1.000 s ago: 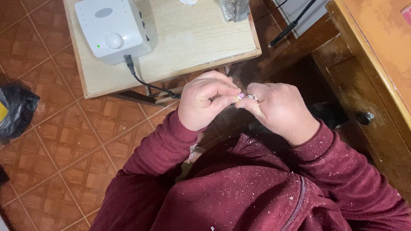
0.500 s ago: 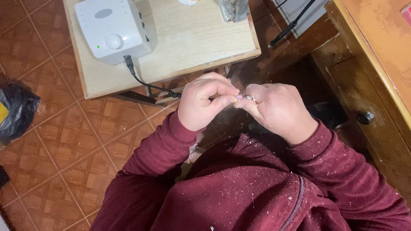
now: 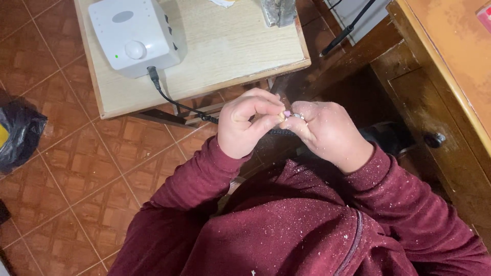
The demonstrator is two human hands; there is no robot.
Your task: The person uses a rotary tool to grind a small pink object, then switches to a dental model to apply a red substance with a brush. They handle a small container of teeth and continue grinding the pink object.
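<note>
A small pink piece (image 3: 287, 113) shows between the fingertips of both hands, pinched by the left hand (image 3: 249, 124) and the right hand (image 3: 327, 134). Beside it, against the right hand's fingers, sits a small silvery ring-like part (image 3: 298, 117). Both are too small to tell more. They are held in the air just in front of the bench (image 3: 240, 56) edge, near the black cable (image 3: 176, 102).

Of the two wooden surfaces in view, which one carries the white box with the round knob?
The pale wooden table at top left: the white box sits on it, cable plugged in. The darker orange-topped desk at right does not.
</note>
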